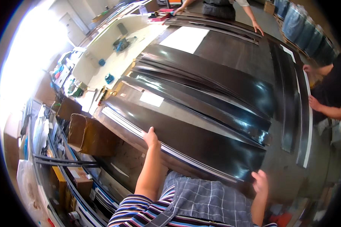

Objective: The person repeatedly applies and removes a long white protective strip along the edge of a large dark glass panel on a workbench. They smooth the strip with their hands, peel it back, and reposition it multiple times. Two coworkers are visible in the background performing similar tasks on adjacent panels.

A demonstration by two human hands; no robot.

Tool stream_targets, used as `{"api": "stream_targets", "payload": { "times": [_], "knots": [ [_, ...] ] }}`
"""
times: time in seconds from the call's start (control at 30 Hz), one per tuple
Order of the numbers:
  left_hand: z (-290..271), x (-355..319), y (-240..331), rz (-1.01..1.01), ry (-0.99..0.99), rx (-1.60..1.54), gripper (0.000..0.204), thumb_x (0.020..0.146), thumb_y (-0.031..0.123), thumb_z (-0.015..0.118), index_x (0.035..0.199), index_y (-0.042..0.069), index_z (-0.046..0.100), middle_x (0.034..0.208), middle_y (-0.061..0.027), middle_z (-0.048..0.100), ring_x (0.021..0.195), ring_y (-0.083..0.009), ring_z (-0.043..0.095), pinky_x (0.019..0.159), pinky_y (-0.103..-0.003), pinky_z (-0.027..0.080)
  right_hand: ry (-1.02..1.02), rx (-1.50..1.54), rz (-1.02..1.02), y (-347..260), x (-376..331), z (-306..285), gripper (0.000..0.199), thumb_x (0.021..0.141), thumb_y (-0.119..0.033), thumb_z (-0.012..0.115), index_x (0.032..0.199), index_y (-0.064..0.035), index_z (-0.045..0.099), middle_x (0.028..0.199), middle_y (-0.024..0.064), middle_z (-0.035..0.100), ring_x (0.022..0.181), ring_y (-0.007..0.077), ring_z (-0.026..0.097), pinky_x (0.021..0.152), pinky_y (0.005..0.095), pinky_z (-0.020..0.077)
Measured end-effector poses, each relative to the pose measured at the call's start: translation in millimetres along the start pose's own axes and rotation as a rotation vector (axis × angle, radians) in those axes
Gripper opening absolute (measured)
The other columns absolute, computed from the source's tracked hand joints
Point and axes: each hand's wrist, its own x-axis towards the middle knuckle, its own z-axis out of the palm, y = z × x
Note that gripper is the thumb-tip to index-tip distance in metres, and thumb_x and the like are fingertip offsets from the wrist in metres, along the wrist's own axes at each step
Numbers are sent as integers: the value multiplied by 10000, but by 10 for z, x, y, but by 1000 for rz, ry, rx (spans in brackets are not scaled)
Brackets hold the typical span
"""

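Note:
A long, glossy black sheet (193, 136) lies along the near side of the worktable, with white strips (130, 126) along its near edge. My left hand (151, 137) grips that edge left of its middle, thumb up and the other fingers partly hidden. At the sheet's right near corner, my right hand (259, 182) is closed around the edge, its fingertips against the corner. Just beyond lie more dark glossy strips (201, 102) and a stack of wider black sheets (219, 73). A small white paper (151, 99) rests between the strips and my sheet.
One person (326, 94) at the right handles a long white-edged strip (305, 125); another (219, 9) leans on the far side. Scissors (113, 93) and hand tools (102, 95) lie at the table's left corner. A cardboard box (89, 134) and shelving stand at lower left.

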Motion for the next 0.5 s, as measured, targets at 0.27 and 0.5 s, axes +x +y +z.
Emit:
{"api": "stream_targets", "payload": {
  "times": [0.27, 0.5],
  "knots": [
    [-416, 217, -47, 730, -9, 884, 616, 762, -27, 601, 1338, -53, 382, 1392, -257, 335, 1321, -400, 302, 1082, -454, 279, 196, -1215, 91, -173, 49, 44, 278, 814, -287, 693, 873, -21, 640, 763, 96, 648, 713, 192, 635, 646, 338, 499],
    [17, -668, -190, 970, -709, 873, 340, 761, -41, 595, 1090, 42, 587, 1288, -173, 476, 1280, -380, 388, 1062, -464, 320, 154, -567, -272, -197, 888, 76, 239, 849, -193, 656, 968, 14, 645, 874, 105, 693, 814, 185, 654, 700, 324, 500]
  ]
}}
